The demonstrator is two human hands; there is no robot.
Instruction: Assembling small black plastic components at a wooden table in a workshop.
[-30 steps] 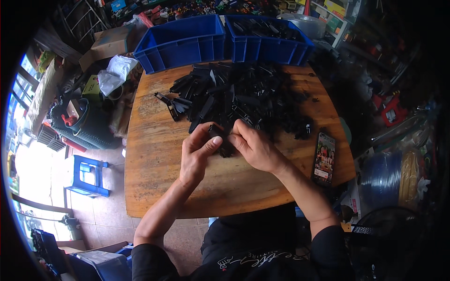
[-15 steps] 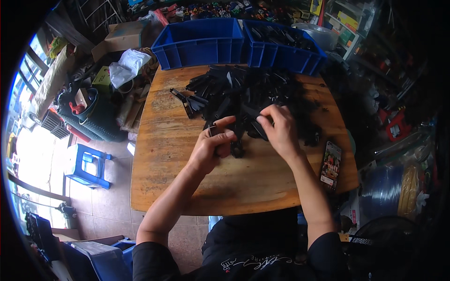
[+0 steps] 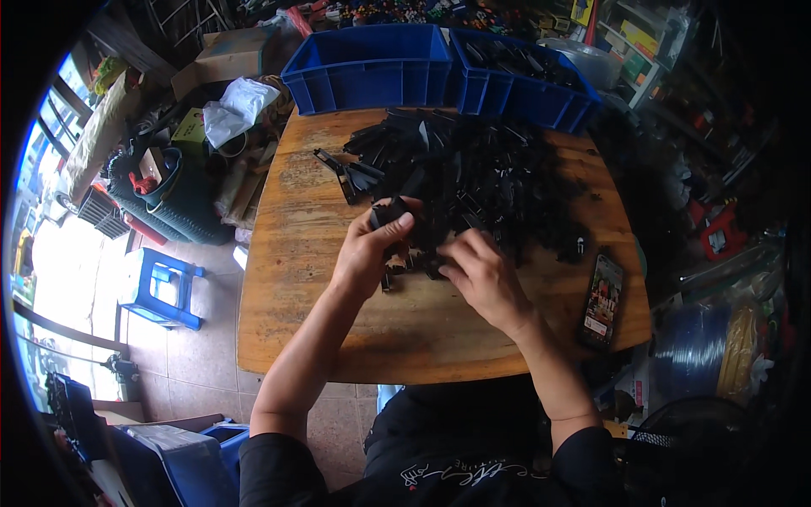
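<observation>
My left hand (image 3: 359, 258) is closed around a black plastic part (image 3: 389, 213), with the thumb pressed on its side. Just to the right, my right hand (image 3: 488, 275) has its fingers pinched together by the near edge of the heap. A dark shape shows at its fingertips, too blurred to name. Beyond both hands spreads a large heap of long, thin black plastic pieces (image 3: 473, 156) on the wooden table (image 3: 287, 279). A few pieces (image 3: 348, 177) lie apart at the heap's left.
Two blue crates stand along the far edge: the left crate (image 3: 367, 89) shows a bare inside, the right crate (image 3: 524, 106) holds black pieces. A phone (image 3: 601, 302) with a lit screen lies at the right edge. A blue stool (image 3: 162, 287) stands on the floor at left.
My right hand has come down and left, from over the heap to its near edge. The left hand has shifted slightly, and the black part in it now shows more plainly.
</observation>
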